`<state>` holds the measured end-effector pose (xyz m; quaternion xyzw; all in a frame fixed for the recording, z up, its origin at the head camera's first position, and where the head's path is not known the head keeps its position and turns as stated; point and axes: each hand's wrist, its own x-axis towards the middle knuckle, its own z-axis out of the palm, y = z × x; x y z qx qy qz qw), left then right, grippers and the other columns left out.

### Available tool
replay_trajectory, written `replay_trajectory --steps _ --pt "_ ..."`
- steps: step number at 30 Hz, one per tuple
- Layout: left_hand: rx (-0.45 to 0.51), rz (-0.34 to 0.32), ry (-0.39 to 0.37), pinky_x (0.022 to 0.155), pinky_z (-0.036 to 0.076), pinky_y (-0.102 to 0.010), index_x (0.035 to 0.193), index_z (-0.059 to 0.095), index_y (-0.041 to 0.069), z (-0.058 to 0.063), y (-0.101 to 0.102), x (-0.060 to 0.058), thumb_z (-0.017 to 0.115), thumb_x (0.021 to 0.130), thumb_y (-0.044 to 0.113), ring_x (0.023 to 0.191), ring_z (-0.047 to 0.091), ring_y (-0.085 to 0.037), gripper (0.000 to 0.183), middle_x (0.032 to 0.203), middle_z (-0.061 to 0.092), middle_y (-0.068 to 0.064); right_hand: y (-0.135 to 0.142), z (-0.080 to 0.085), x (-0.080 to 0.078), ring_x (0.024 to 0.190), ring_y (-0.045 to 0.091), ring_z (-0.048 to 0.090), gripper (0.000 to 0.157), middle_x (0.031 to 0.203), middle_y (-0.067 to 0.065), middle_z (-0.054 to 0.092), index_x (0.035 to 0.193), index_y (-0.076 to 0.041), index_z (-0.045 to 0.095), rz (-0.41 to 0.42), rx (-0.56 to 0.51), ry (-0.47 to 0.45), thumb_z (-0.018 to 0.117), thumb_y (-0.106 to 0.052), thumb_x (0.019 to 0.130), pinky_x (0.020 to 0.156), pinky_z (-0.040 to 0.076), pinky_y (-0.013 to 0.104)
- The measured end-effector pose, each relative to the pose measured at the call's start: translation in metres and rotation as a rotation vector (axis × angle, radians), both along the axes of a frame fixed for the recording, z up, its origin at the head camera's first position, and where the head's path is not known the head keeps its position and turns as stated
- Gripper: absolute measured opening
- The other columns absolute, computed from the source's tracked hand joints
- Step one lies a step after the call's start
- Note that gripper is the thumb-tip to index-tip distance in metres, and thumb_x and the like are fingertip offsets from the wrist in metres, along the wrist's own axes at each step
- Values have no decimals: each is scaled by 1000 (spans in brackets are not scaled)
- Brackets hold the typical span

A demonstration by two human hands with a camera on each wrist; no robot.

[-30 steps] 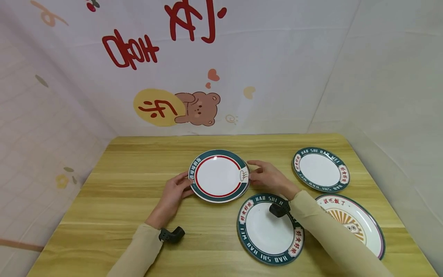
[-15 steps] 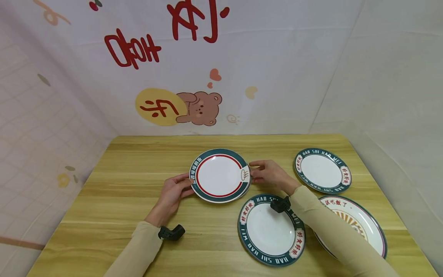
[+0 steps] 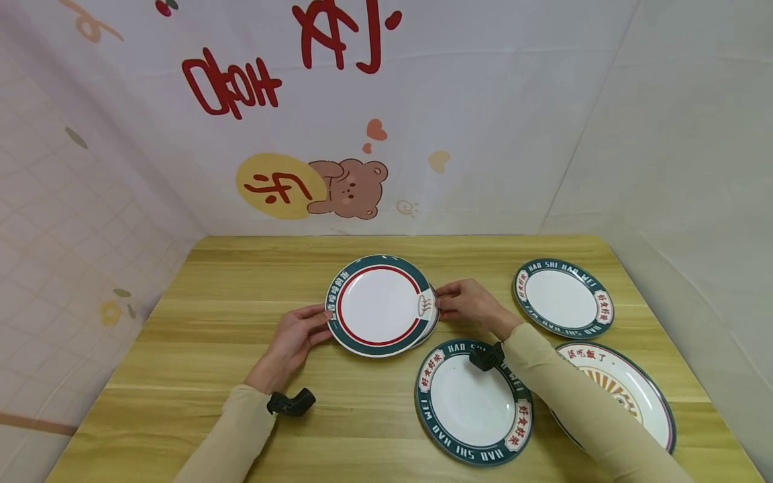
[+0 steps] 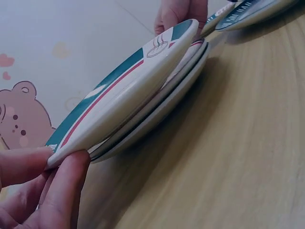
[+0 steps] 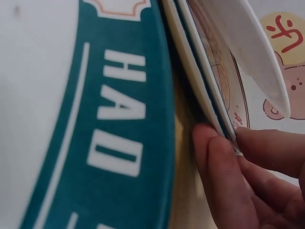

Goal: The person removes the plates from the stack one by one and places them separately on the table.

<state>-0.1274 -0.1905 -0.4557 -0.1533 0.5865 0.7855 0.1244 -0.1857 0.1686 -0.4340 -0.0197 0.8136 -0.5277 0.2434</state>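
My left hand [image 3: 292,342] pinches the left rim of a white plate [image 3: 380,305] with a green border, red ring and steaming-bowl mark. In the left wrist view this plate is tilted, with a gap between it and two stacked plates [image 4: 181,90] below. Thumb and fingers of my right hand [image 3: 474,305] pinch the rim of those lower plates [image 5: 205,62], as the right wrist view shows. From above, the top plate hides most of them; only a sliver shows at the right.
A green-rimmed plate [image 3: 471,402] lies in front, under my right wrist. A smaller green-rimmed plate [image 3: 561,298] lies at the back right. Nearer, a large plate [image 3: 652,402] with a cartoon print is partly behind my right sleeve. A printed cloth wall [image 3: 483,134] stands behind the wooden table [image 3: 241,288].
The top plate has shifted slightly left with my left hand, and more of the lower plates shows at the right. My right hand stays nearly in place.
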Motion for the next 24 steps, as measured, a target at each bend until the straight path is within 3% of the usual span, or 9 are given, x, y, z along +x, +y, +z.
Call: replay_trajectory --steps 6,16,21,24 --pt "10 0 -18 85 61 -29 141 51 -12 6 -18 -2 63 101 1 90 73 -14 43 106 72 -6 0 -1 -3 88 21 70 35 113 20 69 133 8 63 -29 19 -11 66 -7 101 83 62 31" --pt "53 19 -24 84 61 -26 128 62 0 19 -59 1 69 99 6 91 73 -13 31 106 73 -5 -2 -1 -3 88 20 70 35 113 21 69 132 10 62 -71 16 -52 66 -7 101 82 63 32" --pt "61 52 -38 83 61 -25 115 70 9 24 -73 7 70 99 7 89 72 -12 16 104 74 -2 -2 -1 -1 91 21 70 40 120 22 66 138 8 58 -79 -12 -81 65 -8 102 85 62 33" --pt "72 67 -35 82 61 -24 109 72 13 23 -82 11 68 100 7 90 71 -11 11 102 74 -1 -2 -2 1 92 22 71 49 123 24 65 148 2 51 -83 -50 -84 64 -7 102 85 62 34"
